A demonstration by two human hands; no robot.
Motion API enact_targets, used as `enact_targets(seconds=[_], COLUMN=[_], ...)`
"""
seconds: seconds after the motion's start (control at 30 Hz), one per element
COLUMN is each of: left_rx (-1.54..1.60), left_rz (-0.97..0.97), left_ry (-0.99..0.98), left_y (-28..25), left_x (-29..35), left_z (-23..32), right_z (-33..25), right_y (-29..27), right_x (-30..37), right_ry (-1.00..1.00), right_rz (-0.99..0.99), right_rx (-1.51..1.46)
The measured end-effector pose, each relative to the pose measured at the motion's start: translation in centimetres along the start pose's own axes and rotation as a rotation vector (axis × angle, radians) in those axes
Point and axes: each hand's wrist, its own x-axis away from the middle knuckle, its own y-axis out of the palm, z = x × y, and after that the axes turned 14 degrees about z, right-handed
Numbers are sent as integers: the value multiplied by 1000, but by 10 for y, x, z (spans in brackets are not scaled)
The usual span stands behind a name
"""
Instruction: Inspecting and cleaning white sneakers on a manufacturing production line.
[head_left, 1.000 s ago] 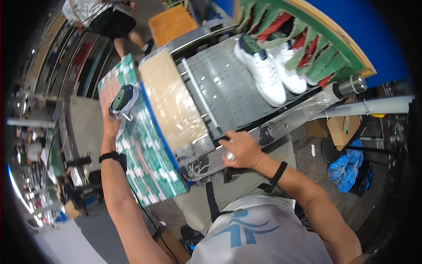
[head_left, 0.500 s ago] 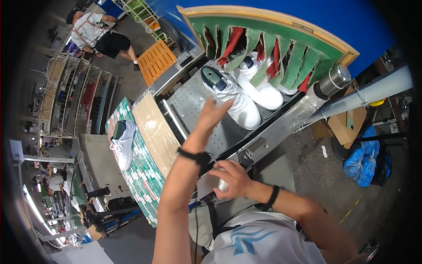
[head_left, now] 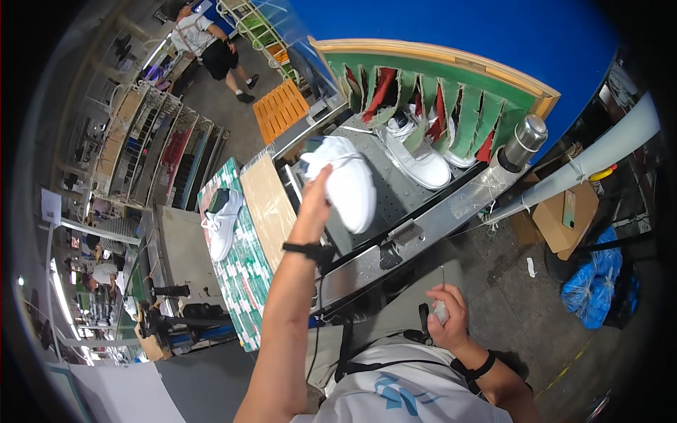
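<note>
My left hand is closed on the side of a white sneaker, lifted and tilted over a perforated grey metal bed. Lower right, near my body, my right hand curls around a small pale handle with a thin spike standing up from it; its exact kind is unclear. Another white sneaker rests on the bed, its heel near the green and red strip curtain. Part of one more white shoe shows beneath the strips. To the left, a dark-lined white sneaker lies on a green-and-white patterned surface.
A metal rail edges the bed, with a steel flask at its far right end. Brown board lies left of the bed. Blue bags and a cardboard box stand right. Another person is at the far left.
My left hand, which was open over the bed, has taken hold of the nearer sneaker and lifted it leftward. My right hand has moved right, away from the rail, still holding the pale-handled thing.
</note>
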Motion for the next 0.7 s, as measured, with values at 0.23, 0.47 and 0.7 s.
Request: enact_targets(seconds=[0.23, 0.47, 0.7], left_rx=[-522, -722, -486], left_rz=[469, 732, 408], left_ry=[398, 486, 419], left_y=[-173, -273, -270], left_x=[157, 248, 233], left_z=[38, -57, -56], right_z=[-8, -31, -53], right_y=[56, 129, 198], right_x=[-2, -5, 4], right_ry=[89, -121, -273], right_rz=[-238, -506, -584], right_rx=[-46, -76, 11])
